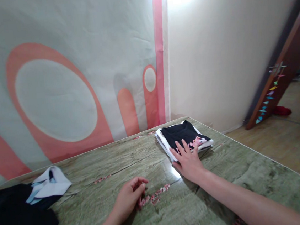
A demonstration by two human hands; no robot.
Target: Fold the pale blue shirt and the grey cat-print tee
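My right hand (pixel 189 162) lies with spread fingers on the near edge of a folded black T-shirt (pixel 180 132) with a pink print. That shirt tops a small stack of folded white clothes (pixel 165 146) near the table's far right corner. My left hand (pixel 130 197) hovers over or rests on the table, left of the stack. Its fingers are loosely curled with a gap by the thumb, and nothing shows in them. At the left edge lies a heap of black clothes (pixel 19 219) with a white and light blue collar piece (pixel 52 183) on it.
The table (pixel 115 187) has a glossy green wood-grain top with small flower prints and a pale rim. Behind it stands a wall with a pink and grey mural (pixel 57 100). To the right are a tiled floor (pixel 271 142) and a brown door (pixel 281 66).
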